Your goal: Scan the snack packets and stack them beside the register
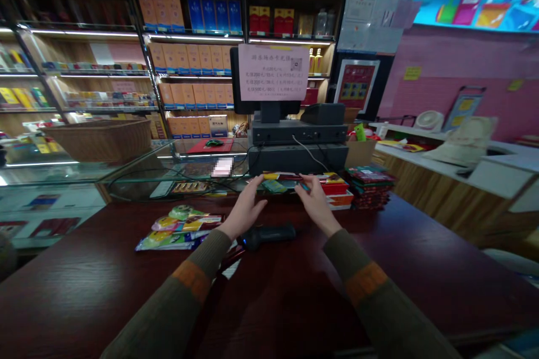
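Note:
My left hand (246, 207) reaches over the counter, fingers straight and thumb spread away from them. Its fingertips meet the left end of a long yellow-and-red packet (281, 175). At the packet's other end is my right hand (315, 202), index finger and thumb slightly apart with a small teal bit showing between them. Whether the packet is lifted or resting I cannot tell. A green packet (273, 186) lies just below it. Beside my right hand are red-and-white boxes (339, 193). A black barcode scanner (269, 235) lies between my forearms.
Colourful flat packets (177, 227) lie on the dark wooden counter (273, 303) at left. Dark red packs (370, 185) are stacked at right. Behind stand a till with a paper sign (273, 73), a glass display case (138, 174) and a wicker basket (101, 140).

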A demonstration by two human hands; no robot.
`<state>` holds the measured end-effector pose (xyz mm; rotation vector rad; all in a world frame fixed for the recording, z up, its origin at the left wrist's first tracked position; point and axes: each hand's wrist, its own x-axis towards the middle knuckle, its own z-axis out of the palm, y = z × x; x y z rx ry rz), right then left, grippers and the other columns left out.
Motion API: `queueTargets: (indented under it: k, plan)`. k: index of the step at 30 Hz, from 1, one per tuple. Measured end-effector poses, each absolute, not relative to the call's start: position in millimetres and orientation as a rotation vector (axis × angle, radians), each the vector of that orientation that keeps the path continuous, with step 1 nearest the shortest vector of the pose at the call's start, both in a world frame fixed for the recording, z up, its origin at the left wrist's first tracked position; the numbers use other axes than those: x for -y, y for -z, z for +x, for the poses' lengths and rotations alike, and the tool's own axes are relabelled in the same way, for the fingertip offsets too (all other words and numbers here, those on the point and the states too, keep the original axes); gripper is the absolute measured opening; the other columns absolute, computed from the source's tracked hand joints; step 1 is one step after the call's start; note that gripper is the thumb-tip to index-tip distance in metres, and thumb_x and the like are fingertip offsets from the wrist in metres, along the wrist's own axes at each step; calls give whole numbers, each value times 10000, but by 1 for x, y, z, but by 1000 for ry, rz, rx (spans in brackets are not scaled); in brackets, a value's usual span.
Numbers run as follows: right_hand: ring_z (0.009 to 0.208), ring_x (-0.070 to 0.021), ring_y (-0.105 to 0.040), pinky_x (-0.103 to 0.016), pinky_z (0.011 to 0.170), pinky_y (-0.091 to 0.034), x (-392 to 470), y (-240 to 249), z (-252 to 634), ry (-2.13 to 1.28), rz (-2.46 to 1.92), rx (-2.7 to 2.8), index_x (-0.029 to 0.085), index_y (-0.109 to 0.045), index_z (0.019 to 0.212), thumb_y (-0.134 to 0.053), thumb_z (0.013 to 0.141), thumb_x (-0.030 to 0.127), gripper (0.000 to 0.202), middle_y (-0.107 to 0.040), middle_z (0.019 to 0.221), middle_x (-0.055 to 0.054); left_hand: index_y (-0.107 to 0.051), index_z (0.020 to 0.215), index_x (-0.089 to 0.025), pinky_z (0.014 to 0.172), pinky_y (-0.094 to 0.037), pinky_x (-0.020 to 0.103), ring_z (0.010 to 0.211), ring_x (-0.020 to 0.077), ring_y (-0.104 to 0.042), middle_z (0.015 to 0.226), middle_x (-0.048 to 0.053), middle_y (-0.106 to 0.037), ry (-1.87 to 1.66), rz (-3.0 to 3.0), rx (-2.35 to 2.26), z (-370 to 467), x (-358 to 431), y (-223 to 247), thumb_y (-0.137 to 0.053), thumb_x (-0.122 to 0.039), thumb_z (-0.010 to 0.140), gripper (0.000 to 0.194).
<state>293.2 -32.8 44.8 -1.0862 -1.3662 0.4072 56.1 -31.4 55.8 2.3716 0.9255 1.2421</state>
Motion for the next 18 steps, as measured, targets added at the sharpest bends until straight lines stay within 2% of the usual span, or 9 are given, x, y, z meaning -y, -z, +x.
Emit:
queueTargets:
  k: [7,13,18]
  plan:
    - [1216,-269,-622,-503,1081,-451,33,-46,357,-267,-1196,1363,232,-515,1124,-641,813,416,383,-662,1241,-137,-282,1553,-164,1266,-208,481,1521,247,-284,1628,155,-320,-1088,2352,-798,111,21,-56,-585,-167,853,763]
    - [1149,-252,-640,-486,1050,-464,35,-44,395,-140,-1377,1373,246,-528,1125,-610,831,389,337,-683,1181,-95,-292,1546,-147,1267,-197,483,1523,254,-279,1623,173,-323,-1049,2325,-744,152,9,-55,-603,-181,837,774]
    - [1172,-296,-600,-506,1037,-456,36,-40,412,3,-1500,1381,206,-561,1133,-588,826,380,354,-671,1190,-140,-278,1558,-162,1261,-209,500,1525,254,-274,1622,169,-327,-1039,2307,-729,176,1,-45,-591,-188,839,785]
